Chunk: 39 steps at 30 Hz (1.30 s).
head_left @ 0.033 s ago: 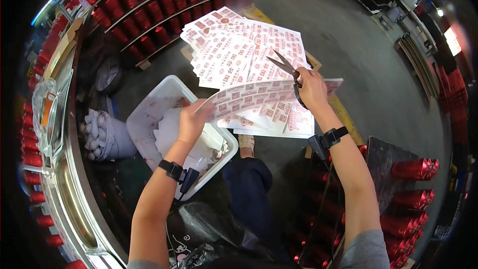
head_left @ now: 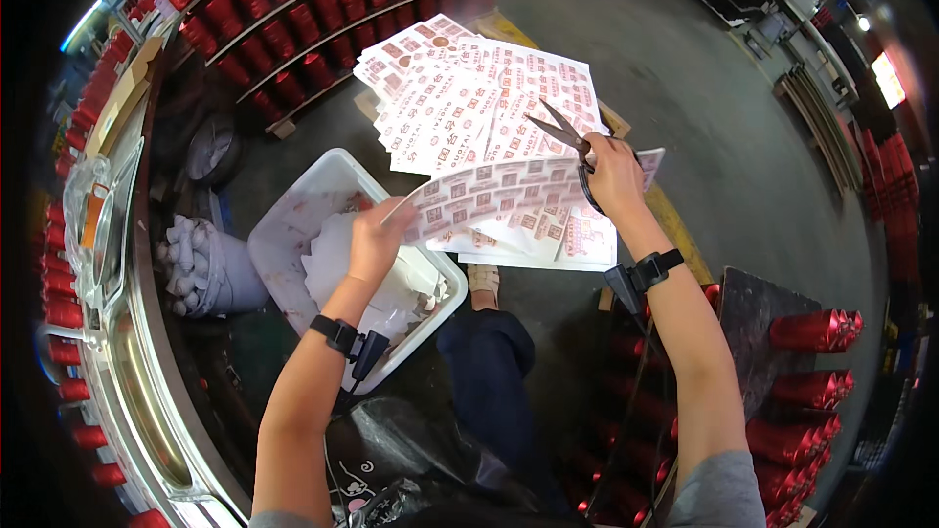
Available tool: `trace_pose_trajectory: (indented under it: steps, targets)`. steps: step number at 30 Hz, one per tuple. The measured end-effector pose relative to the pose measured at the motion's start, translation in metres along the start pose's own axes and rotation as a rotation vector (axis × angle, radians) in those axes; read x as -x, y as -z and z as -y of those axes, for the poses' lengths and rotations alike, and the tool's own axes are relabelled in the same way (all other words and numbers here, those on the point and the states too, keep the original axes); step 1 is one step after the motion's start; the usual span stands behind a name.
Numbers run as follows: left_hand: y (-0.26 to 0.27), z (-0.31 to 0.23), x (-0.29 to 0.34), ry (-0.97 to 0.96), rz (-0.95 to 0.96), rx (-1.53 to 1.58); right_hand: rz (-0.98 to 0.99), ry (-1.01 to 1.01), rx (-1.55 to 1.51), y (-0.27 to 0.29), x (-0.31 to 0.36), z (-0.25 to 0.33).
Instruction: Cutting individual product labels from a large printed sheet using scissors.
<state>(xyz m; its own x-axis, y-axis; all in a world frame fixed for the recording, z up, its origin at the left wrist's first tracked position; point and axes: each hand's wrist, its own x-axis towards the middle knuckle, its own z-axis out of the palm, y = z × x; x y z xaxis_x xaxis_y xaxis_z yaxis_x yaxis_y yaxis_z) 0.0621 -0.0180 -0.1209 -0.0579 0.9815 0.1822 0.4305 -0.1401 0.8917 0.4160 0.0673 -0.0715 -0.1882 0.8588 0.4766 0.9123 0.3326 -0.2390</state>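
Note:
A long printed sheet [head_left: 509,191] with rows of red-brown patterns is stretched between my hands, bowed slightly upward. My left hand [head_left: 377,240] pinches its left end. My right hand [head_left: 614,176] is closed round the black-handled scissors [head_left: 558,127], whose blades stand apart and point up and left, above the sheet. The sheet's right end sticks out beyond my right hand; whether those fingers also grip it I cannot tell. Beneath the sheet lies a spread pile of similar printed sheets [head_left: 440,117], partly hidden by it.
At the left, below my left hand, stands a white plastic tub [head_left: 284,235] with paper scraps. Beside it is a pale bucket [head_left: 235,274] stuffed with white rolls. Racks of red cylinders [head_left: 342,0] stand behind; more red cylinders [head_left: 812,332] are on the right by a dark board [head_left: 758,318].
The held sheet's right end has shifted slightly left. My hands and the scissors have barely moved.

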Motion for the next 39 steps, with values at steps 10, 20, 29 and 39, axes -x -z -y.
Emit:
trace_pose_trajectory:
  steps: [10, 20, 29, 39]
  targets:
    - [0.025, -0.032, 0.034, 0.304, 0.082, 0.271, 0.155, -0.538, -0.470, 0.033, 0.117, 0.006]
    - [0.053, -0.070, 0.066, 0.502, 0.011, 0.441, 0.207, -1.057, -1.343, 0.043, 0.243, 0.058]
    - [0.054, -0.115, 0.074, 0.260, 0.052, 0.232, -0.054, -0.430, -0.763, 0.041, 0.160, 0.049]
    - [0.042, -0.096, 0.047, -0.099, 0.033, -0.002, -0.068, -0.006, -0.381, 0.020, 0.015, -0.004]
